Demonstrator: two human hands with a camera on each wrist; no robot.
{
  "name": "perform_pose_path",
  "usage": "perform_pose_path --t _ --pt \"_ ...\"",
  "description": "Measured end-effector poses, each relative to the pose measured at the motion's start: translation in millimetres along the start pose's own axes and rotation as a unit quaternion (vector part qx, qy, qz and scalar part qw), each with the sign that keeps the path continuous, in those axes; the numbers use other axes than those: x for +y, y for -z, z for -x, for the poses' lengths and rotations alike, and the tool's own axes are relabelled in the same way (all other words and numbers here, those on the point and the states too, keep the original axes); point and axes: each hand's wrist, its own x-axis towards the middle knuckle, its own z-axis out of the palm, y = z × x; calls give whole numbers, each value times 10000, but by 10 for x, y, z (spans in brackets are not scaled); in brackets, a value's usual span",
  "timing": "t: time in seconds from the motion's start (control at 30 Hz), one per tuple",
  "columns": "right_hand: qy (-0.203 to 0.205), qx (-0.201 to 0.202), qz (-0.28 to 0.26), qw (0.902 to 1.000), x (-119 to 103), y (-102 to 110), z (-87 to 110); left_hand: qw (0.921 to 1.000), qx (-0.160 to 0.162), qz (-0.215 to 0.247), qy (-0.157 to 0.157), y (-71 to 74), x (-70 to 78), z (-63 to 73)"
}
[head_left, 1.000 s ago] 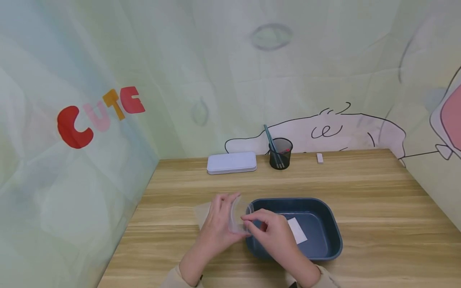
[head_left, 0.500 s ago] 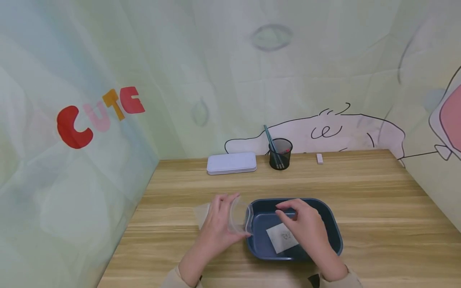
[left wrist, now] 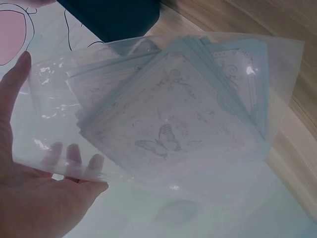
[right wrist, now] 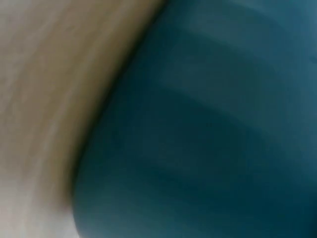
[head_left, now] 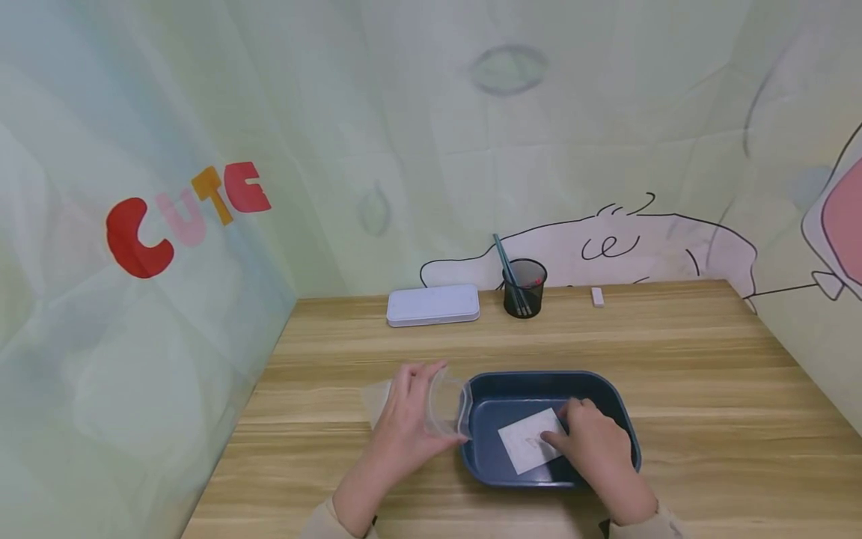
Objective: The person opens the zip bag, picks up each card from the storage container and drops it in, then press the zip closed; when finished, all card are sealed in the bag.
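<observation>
My left hand [head_left: 404,427] holds a clear plastic bag [head_left: 442,404], its mouth gaping toward the tray. Inside the bag, the left wrist view shows a fanned stack of square printed paper sheets [left wrist: 171,119], the front one with a butterfly. Over the dark blue tray [head_left: 481,468], my right hand [head_left: 598,445] grips a white paper square [head_left: 524,448] at its right edge, thumb on top. That square lies flat on the tray floor and bears a faint grey print. The right wrist view is blurred and shows mostly tray wall.
At the back of the wooden table [head_left: 323,359] lie a pale flat tin case [head_left: 433,305] and a small white eraser-like block [head_left: 597,297]. Between them stands a black mesh pen cup [head_left: 524,292] with blue-green pencils. A printed cloth [head_left: 377,112] hangs behind.
My right hand has left the bag's mouth, moved right over the tray and come down onto the paper square. The left hand stays nearly still with the bag.
</observation>
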Motion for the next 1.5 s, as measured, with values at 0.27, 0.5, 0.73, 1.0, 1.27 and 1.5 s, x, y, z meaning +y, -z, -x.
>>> perform_pose_path --t 0.27,0.5,0.73,1.0,1.27,1.5 --pt "-50 -162 425 9990 7 -123 -20 10000 44 49 -70 1 -12 5" --pt "-24 -310 426 9986 -50 -139 -34 10000 4 42 6 11 -2 3" --pt "-160 -430 482 9978 -74 -130 -51 10000 12 15 -28 23 5 -1" --pt "-318 -816 336 9956 -112 -118 -86 10000 47 26 -47 17 -5 0" --pt "-228 -937 280 9949 -115 -95 -100 9999 52 76 -88 19 -15 0" --pt "-45 -728 200 9971 -86 -56 -92 10000 34 -7 -92 22 -16 6"
